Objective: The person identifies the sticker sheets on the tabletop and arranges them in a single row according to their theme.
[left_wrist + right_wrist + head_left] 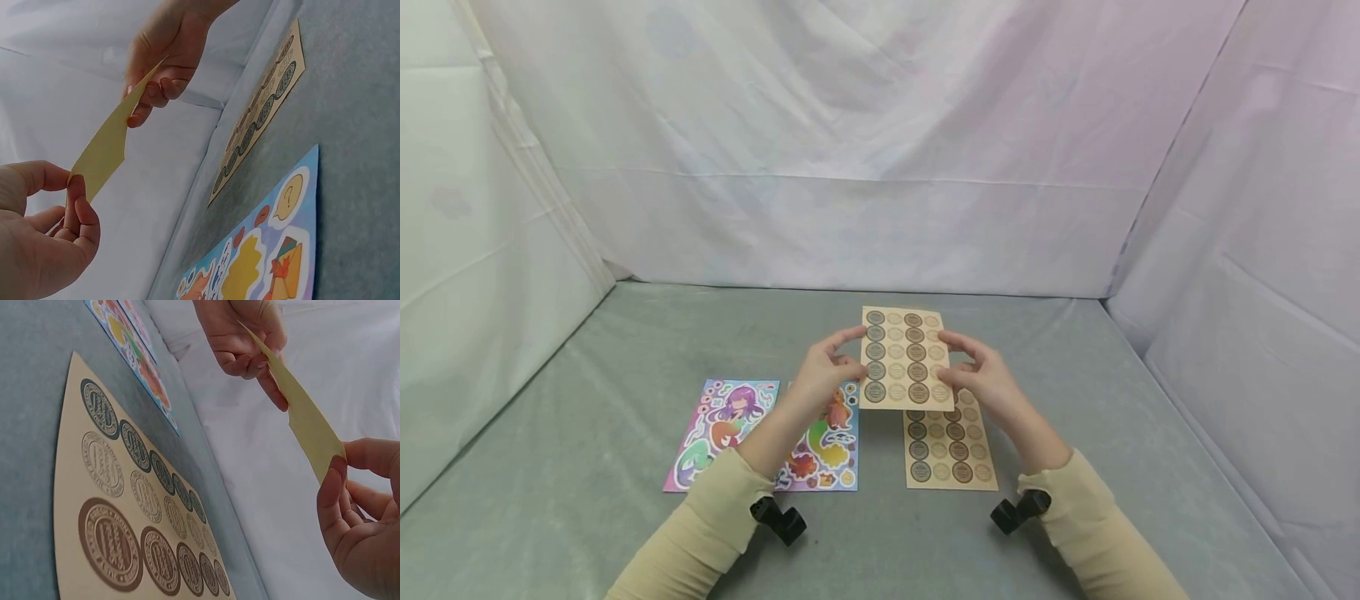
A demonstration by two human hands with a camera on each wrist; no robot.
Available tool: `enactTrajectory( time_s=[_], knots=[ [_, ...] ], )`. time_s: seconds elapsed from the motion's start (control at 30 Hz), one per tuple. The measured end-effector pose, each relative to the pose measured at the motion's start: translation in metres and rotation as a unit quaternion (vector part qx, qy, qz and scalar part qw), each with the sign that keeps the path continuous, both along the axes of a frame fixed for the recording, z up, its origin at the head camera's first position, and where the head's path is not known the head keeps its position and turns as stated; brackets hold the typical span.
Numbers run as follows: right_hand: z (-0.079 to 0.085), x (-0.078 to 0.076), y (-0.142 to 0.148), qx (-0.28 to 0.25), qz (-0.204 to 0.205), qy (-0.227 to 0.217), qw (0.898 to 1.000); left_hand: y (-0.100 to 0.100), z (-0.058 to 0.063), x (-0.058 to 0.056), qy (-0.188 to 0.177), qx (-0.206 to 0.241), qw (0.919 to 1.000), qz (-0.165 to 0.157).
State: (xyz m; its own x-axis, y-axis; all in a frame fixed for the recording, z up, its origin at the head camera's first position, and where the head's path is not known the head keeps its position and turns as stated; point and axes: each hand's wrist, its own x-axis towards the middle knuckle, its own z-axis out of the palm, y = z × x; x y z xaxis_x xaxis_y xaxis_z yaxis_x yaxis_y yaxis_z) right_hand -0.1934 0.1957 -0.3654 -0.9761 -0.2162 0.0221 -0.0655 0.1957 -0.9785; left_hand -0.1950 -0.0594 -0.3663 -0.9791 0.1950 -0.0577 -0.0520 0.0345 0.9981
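Note:
A tan sticker sheet [906, 358] with columns of round labels is raised above the table, its printed side towards the head camera. My left hand [823, 367] pinches its left edge between thumb and fingers. At the opposite edge my right hand [981, 375] pinches it the same way. Both wrist views show the plain yellowish back [109, 150] of this sheet, slightly bowed. Below it a second tan sheet of round stickers [951, 450] lies flat, its upper part hidden by the raised one.
Two colourful mermaid sticker sheets lie side by side at the left, one pink and purple [722, 429], the other blue [831, 450]; my left forearm partly covers them. The table has a grey-green cloth [880, 542]. White curtains [865, 225] stand behind and at both sides.

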Motion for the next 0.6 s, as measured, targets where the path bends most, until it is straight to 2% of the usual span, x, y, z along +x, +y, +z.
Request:
enactTrajectory(
  time_s=[0.27, 0.43, 0.6],
  knots=[
    [-0.002, 0.005, 0.01, 0.005, 0.001, 0.002, 1.0, 0.008, -0.007, 0.0, 0.013, 0.011, 0.9998, -0.009],
    [-0.005, 0.008, 0.016, 0.016, 0.0, 0.0, 1.0, 0.012, -0.009, 0.004, 0.02, 0.004, 0.9996, -0.017],
    [-0.008, 0.011, 0.022, 0.022, 0.005, 0.001, 1.0, 0.019, -0.015, 0.006, 0.02, 0.019, 0.9994, -0.022]
  ],
)
